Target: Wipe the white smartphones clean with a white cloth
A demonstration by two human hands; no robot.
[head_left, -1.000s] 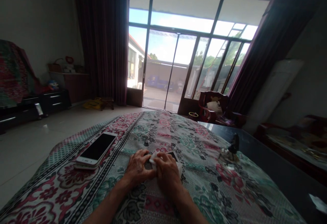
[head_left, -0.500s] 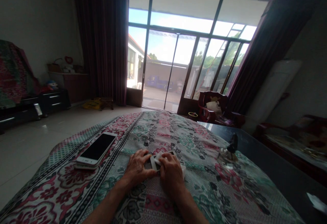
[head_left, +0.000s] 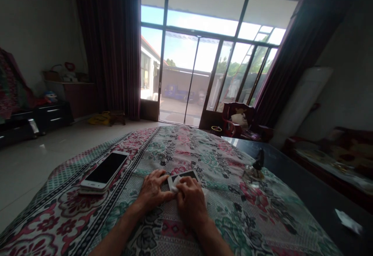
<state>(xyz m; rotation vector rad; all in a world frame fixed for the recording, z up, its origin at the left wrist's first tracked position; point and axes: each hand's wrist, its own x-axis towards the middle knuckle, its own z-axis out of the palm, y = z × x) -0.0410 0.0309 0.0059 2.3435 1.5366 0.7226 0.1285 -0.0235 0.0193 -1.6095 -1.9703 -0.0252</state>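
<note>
We have both hands low over a table spread with a pink, green and grey floral cloth. Our right hand has its grip bent in and pinching a crumpled white tissue or cloth wad, pressed onto the dark face of a small flat white-edged device, probably a phone. That device lies on the patterned cloth directly in front of us, partly hidden beneath our right fingers. Our left hand rests at its left end, thumb and forefinger parted around the corner; whether that grip presses on the edges, we cannot tell. We judge the wiping to be under way and unfinished, since the wad sits on the screen near its left end and we cannot see how clean the covered part is. What seems left is the rest of that face and perhaps the underside, which is out of sight. Left of our hands, well apart, a larger white phone with a black screen lies on top of another flat pale piece; whether those have been wiped, nothing shows. A clear glass bottle with a black top stands off to the right.
</note>
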